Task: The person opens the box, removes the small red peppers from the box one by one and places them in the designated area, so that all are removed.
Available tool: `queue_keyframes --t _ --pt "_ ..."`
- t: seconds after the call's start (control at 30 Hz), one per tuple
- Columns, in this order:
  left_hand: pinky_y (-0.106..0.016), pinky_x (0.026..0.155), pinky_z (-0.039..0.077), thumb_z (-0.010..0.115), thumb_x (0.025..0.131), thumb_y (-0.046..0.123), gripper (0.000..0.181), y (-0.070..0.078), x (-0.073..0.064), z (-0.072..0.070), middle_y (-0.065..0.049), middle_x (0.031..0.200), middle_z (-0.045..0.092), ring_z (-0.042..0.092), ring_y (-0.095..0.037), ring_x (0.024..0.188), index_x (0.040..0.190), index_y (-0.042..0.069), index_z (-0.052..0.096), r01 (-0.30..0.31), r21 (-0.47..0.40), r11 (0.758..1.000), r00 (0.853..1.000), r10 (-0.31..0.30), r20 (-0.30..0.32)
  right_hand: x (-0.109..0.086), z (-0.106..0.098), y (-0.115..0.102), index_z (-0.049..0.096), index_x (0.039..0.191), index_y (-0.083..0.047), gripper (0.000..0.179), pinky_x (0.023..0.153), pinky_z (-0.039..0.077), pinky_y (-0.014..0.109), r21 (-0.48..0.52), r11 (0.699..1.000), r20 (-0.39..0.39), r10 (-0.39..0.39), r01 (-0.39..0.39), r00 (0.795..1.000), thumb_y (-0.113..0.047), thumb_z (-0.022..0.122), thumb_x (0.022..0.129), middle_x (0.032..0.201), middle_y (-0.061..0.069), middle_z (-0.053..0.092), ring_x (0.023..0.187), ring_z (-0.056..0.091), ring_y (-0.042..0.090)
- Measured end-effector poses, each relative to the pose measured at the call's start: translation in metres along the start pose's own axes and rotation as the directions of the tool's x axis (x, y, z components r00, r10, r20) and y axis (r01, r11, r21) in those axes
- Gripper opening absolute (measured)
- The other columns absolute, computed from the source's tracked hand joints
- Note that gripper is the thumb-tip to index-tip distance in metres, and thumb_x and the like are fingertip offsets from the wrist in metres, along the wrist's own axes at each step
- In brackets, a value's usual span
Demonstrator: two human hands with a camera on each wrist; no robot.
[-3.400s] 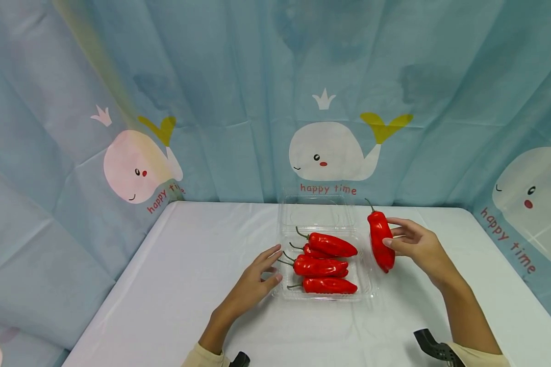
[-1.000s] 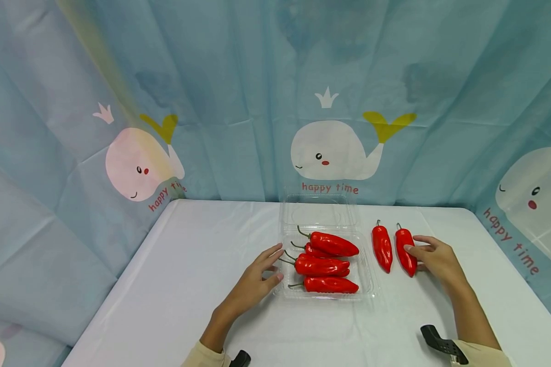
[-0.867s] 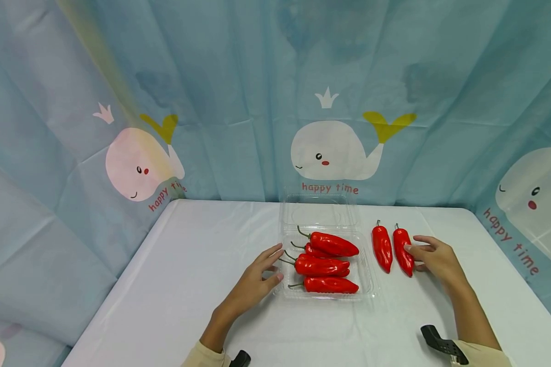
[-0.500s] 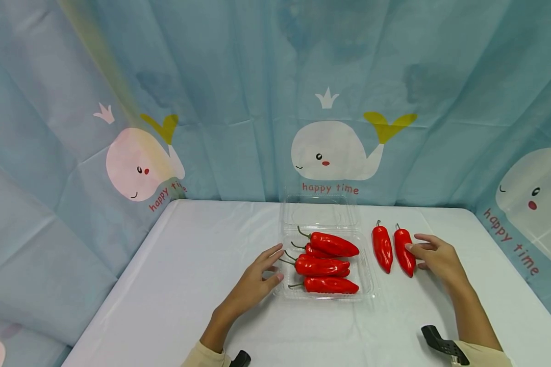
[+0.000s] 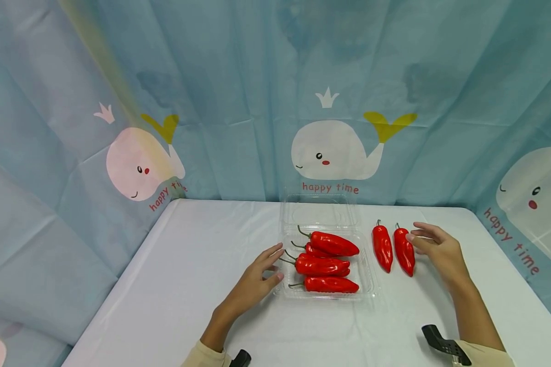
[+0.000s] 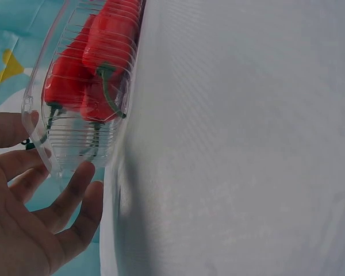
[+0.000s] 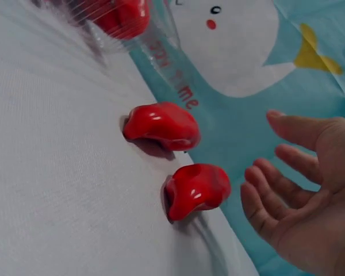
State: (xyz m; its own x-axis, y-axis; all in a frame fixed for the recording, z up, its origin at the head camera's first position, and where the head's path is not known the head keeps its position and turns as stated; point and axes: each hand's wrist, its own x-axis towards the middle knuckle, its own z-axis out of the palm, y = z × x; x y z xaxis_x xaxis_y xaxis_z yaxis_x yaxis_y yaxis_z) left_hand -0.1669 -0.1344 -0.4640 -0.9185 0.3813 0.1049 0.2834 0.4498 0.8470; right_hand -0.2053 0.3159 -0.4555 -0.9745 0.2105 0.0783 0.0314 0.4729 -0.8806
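Observation:
Several glossy red peppers (image 5: 323, 265) with green stems lie in a clear plastic box (image 5: 367, 285), its lid (image 5: 319, 211) folded back behind it. At the box's left side rests my left hand (image 5: 254, 280), its fingers spread. The left wrist view shows fingertips (image 6: 83, 172) at the box's end. To the right of the box two red peppers lie on the table side by side, a nearer-to-box pepper (image 5: 382, 248) and an outer pepper (image 5: 404, 252). My right hand (image 5: 441, 252) hovers beside the outer pepper. In the right wrist view its loosely bent fingers (image 7: 270, 201) hold nothing.
A white cloth covers the table (image 5: 188, 265). Behind and beside it hangs a blue curtain (image 5: 239, 127) printed with whales. Black wrist straps or mounts (image 5: 443, 344) sit at the sleeves.
A pepper gripped in the air by my right hand now lies on the table beside another. The right hand has let go and lifted slightly away. The left hand has stayed at the box.

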Motion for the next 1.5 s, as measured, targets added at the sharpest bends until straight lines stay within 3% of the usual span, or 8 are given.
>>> queue_keyframes --t 0.2,0.5,0.63,0.87,1.17,1.4,1.5 --pt "-0.053 0.099 0.058 0.062 0.105 0.011 0.059 0.0 0.0 0.0 -0.008 0.172 0.034 0.064 -0.036 0.127 0.161 0.005 0.045 0.002 -0.007 1.0 1.0 -0.002 0.002 -0.001 0.001 -0.005 0.049 0.156 -0.002 0.063 0.081 0.057 0.015 0.055 0.992 0.013 -0.115 0.114 0.993 -0.032 0.069 0.104 0.125 -0.007 0.065 0.099 0.064 -0.012" --pt "-0.052 0.099 0.058 0.062 0.105 0.012 0.059 -0.001 0.0 0.0 -0.006 0.172 0.034 0.065 -0.035 0.127 0.162 0.008 0.044 0.005 -0.005 1.0 1.0 -0.005 0.001 -0.006 0.012 -0.023 0.051 0.155 -0.008 0.061 0.084 0.057 0.015 0.046 0.981 0.111 -0.195 0.191 0.975 -0.032 0.07 0.103 0.141 0.017 0.061 0.111 0.06 -0.007" --pt "-0.052 0.099 0.058 0.062 0.105 0.012 0.059 -0.001 0.0 0.0 -0.006 0.172 0.034 0.065 -0.035 0.127 0.161 0.006 0.044 0.003 -0.005 1.0 1.0 -0.003 0.002 -0.01 0.018 -0.033 0.051 0.154 -0.006 0.06 0.084 0.058 0.016 0.076 0.969 0.143 -0.244 0.235 0.959 -0.027 0.072 0.102 0.14 0.018 0.061 0.112 0.061 -0.005" --pt "-0.053 0.1 0.057 0.062 0.105 0.011 0.059 -0.001 0.0 0.0 -0.008 0.172 0.034 0.064 -0.036 0.127 0.161 0.006 0.044 0.004 -0.011 1.0 1.0 -0.004 0.004 -0.018 0.024 -0.05 0.049 0.156 -0.01 0.061 0.085 0.062 0.026 0.111 0.964 0.215 -0.262 0.243 0.941 -0.025 0.073 0.102 0.139 0.016 0.061 0.114 0.063 0.001" --pt "-0.053 0.1 0.058 0.062 0.105 0.012 0.059 -0.001 0.0 0.0 -0.008 0.172 0.034 0.064 -0.035 0.127 0.161 0.005 0.044 0.002 -0.012 1.0 1.0 -0.002 0.004 -0.024 0.033 -0.065 0.052 0.154 -0.01 0.055 0.09 0.058 0.021 0.169 0.936 0.291 -0.347 0.309 0.892 -0.017 0.071 0.102 0.137 0.017 0.064 0.119 0.067 0.019" --pt "-0.054 0.1 0.057 0.061 0.105 0.013 0.059 -0.001 0.0 0.001 -0.005 0.172 0.034 0.065 -0.035 0.127 0.162 0.006 0.044 0.0 -0.007 1.0 1.0 0.0 0.001 -0.026 0.044 -0.07 0.053 0.153 -0.013 0.055 0.095 0.057 0.022 0.199 0.93 0.337 -0.362 0.311 0.869 -0.017 0.072 0.101 0.139 0.013 0.064 0.121 0.066 0.013" --pt "-0.054 0.101 0.057 0.061 0.105 0.012 0.059 -0.001 0.0 0.001 -0.005 0.172 0.034 0.065 -0.035 0.127 0.162 0.006 0.044 -0.002 -0.008 1.0 1.0 0.002 0.0 -0.029 0.05 -0.072 0.054 0.152 -0.013 0.056 0.093 0.058 0.024 0.217 0.927 0.359 -0.366 0.305 0.859 -0.015 0.073 0.1 0.139 0.013 0.064 0.122 0.067 0.02"
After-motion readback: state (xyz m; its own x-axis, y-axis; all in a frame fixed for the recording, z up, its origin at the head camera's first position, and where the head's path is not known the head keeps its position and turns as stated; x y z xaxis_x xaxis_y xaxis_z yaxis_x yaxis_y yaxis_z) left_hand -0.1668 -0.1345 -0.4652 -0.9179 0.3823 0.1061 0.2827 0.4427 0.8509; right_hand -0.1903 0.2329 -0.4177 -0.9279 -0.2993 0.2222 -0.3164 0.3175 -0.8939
